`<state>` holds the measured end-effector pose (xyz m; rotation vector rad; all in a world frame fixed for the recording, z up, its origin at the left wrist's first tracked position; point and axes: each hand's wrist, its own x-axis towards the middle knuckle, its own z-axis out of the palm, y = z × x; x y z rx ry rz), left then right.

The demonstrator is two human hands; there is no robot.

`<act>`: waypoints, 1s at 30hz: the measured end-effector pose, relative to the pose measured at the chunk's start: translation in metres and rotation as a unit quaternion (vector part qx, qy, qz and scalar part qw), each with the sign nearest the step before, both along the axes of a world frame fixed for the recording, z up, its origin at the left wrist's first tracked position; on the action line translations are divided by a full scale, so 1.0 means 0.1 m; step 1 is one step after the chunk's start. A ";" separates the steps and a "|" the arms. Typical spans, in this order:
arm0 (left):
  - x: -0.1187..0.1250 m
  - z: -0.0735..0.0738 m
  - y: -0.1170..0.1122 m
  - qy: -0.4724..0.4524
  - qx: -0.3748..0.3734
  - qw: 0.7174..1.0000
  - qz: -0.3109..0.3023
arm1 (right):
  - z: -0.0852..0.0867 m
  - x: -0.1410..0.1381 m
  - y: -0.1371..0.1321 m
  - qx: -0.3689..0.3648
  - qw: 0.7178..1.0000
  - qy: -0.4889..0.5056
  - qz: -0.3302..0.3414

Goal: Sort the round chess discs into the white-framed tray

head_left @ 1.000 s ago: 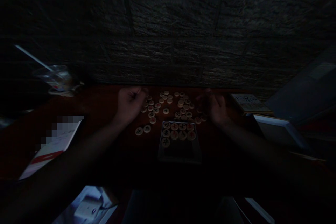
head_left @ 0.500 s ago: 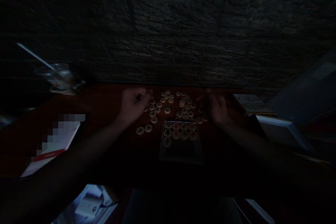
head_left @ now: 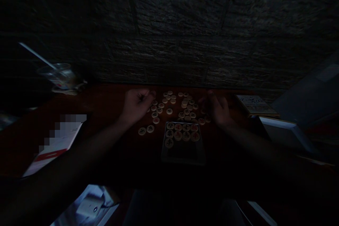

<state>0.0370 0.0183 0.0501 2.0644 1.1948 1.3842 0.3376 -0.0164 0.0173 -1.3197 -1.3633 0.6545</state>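
Along a dark reddish-brown tabletop [head_left: 106, 100] set against a rough stone-block wall [head_left: 172, 42], a loose cluster of round xiangqi pieces [head_left: 172, 104] lies between the person's two hands. Each pale disc carries a red or black character. The left hand [head_left: 137, 106] sits at the cluster's left edge, just beside the nearest discs, with its back turned up. Its grip is pressed together, the fingers curled in toward the thumb, and any piece inside would be hidden. The right hand [head_left: 217, 108] is at the cluster's right edge, fingers curled downward and slightly parted; the light is too poor to tell whether that grip pinches anything.

Nearer the person, just below the cluster, a dark rectangular tray [head_left: 182, 157] holds nine more pieces in rows across its upper part, while its lower part looks bare. Two other discs [head_left: 150, 129] lie outside it to the left, below the left hand. Farther left stand a clear plastic cup [head_left: 59, 76] with a pale straw [head_left: 34, 53] and a leaflet with a red band [head_left: 54, 150], partly pixelated. To the right lie a printed card [head_left: 255, 105] and a white-edged flat box [head_left: 286, 134]. A white object [head_left: 88, 208] at the bottom edge is too dim to name.
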 end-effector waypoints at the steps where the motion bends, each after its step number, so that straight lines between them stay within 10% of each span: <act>1: 0.00 0.00 0.00 -0.002 0.001 1.000 0.000 | -0.01 0.00 0.00 -0.001 1.000 0.002 0.002; 30: 0.04 -0.13 0.03 0.272 -0.057 0.946 -0.165 | 0.07 -0.05 -0.04 -0.006 1.000 -0.012 0.010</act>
